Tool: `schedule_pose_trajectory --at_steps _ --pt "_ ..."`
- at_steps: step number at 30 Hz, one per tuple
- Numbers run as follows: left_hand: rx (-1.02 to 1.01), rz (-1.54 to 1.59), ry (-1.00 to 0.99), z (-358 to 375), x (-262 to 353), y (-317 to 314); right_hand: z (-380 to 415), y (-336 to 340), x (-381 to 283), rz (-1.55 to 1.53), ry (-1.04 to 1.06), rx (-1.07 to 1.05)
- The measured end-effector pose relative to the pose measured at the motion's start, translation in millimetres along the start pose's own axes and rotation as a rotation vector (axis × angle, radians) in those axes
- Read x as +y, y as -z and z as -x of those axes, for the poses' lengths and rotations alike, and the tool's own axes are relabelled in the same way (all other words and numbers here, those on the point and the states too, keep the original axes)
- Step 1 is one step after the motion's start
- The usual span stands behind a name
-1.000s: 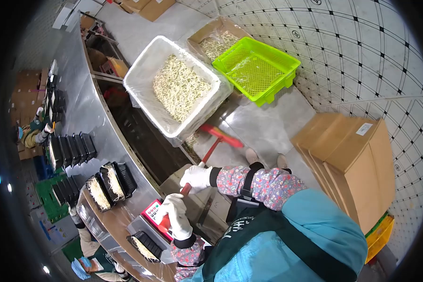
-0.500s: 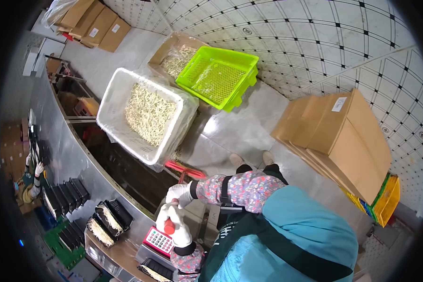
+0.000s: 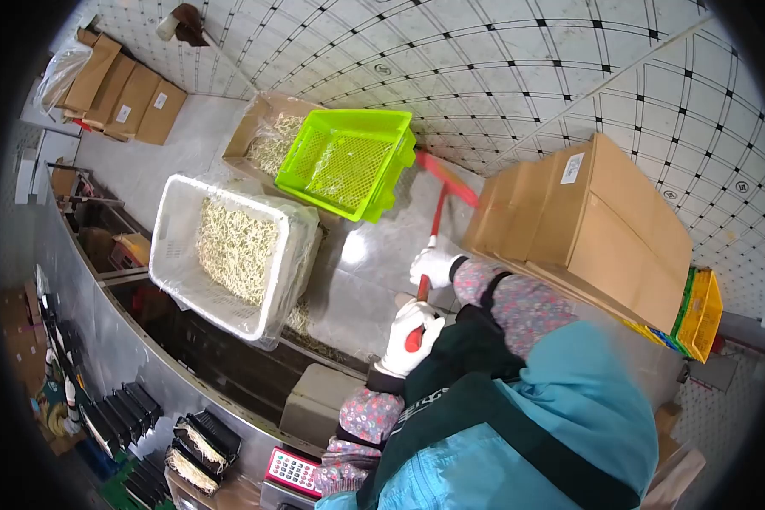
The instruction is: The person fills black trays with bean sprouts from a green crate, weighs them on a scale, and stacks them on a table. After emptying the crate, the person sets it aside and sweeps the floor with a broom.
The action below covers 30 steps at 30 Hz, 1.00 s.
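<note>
A red floor squeegee (image 3: 434,225), judged by its wide bar-shaped head, stretches toward the tiled wall; the head is smeared by motion beside the cardboard stack. My right hand (image 3: 433,267), in a white glove, is closed around the shaft partway along. Nearer my body, my left hand (image 3: 406,342), also white-gloved, wraps the handle's end, whose red tip shows through the fingers. Left of the tool stand a white crate (image 3: 166,280) of bean sprouts (image 3: 236,252) and a lime-green mesh basket (image 3: 348,161) on a carton.
A metal counter (image 3: 157,357) curves along the left, bearing black trays (image 3: 119,416), sprout-filled trays (image 3: 195,455) and a red-edged keypad (image 3: 293,470). Flattened cardboard (image 3: 586,229) leans by the wall near yellow crates (image 3: 701,314). A co-worker's gloved hand (image 3: 68,391) shows beyond the counter.
Both hands have swung away from the counter, rightward and up in the picture. The squeegee's head has gone from beside the white crate to near the wall and cardboard.
</note>
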State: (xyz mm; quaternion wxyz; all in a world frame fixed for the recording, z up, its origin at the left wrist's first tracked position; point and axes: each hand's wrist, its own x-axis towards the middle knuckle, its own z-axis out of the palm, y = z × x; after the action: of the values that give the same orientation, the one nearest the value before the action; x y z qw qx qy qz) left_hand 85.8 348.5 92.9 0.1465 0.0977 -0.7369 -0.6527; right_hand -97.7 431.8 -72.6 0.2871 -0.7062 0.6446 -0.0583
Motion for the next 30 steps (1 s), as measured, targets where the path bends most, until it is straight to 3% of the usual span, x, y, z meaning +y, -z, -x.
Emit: schedule_pose_trajectory --at_steps 1,3,5,7,9,13,17,19,22,23,24,25,27,29,30 --pt "-0.002 -0.054 0.017 4.1 -3.9 -7.9 -7.1 -17.0 1.3 -0.078 0.03 0.046" --pt "0.18 -0.03 0.185 35.0 2.9 5.7 -35.9 -55.2 -22.1 -0.167 0.08 0.181" --pt "0.255 -0.082 0.285 61.0 32.1 32.0 -50.8 -23.2 -77.2 -0.322 0.133 0.103" --pt "0.319 -0.122 0.386 78.7 70.5 51.9 -72.8 -32.6 -125.6 -0.492 0.204 0.269" --pt "0.401 -0.105 0.545 93.9 108.9 51.2 -70.9 1.4 -174.4 -0.425 0.191 0.136" --pt "0.521 -0.322 0.405 101.7 160.4 9.9 -66.2 -0.7 -222.3 -0.528 0.464 0.189" --pt "0.659 -0.303 0.165 114.4 194.8 -39.0 -6.4 46.3 -238.8 -0.448 0.556 0.17" --pt "0.734 -0.197 0.073 120.4 192.0 -64.2 34.8 80.2 -218.6 -0.413 0.525 0.032" --pt "0.702 -0.086 0.056 106.4 150.0 -100.3 56.3 61.9 -144.2 -0.262 0.439 -0.078" --pt "0.736 -0.09 0.342 93.1 140.8 -115.6 63.9 58.2 -110.6 -0.201 0.414 -0.085" --pt "0.735 0.037 0.209 90.1 96.0 -125.4 65.9 44.6 -77.1 -0.154 0.372 -0.051" --pt "0.753 0.083 0.204 86.5 51.1 -134.3 64.1 32.2 -43.7 -0.078 0.292 -0.108" --pt "0.8 0.049 0.278 46.3 14.1 -153.4 54.3 10.0 12.3 0.012 0.135 -0.151" --pt "0.82 0.169 0.215 37.7 -18.0 -160.9 37.3 -1.7 20.8 -0.009 0.161 -0.151" --pt "0.892 0.076 0.302 43.6 -16.2 -155.8 31.0 -6.7 24.2 -0.023 0.172 -0.154"
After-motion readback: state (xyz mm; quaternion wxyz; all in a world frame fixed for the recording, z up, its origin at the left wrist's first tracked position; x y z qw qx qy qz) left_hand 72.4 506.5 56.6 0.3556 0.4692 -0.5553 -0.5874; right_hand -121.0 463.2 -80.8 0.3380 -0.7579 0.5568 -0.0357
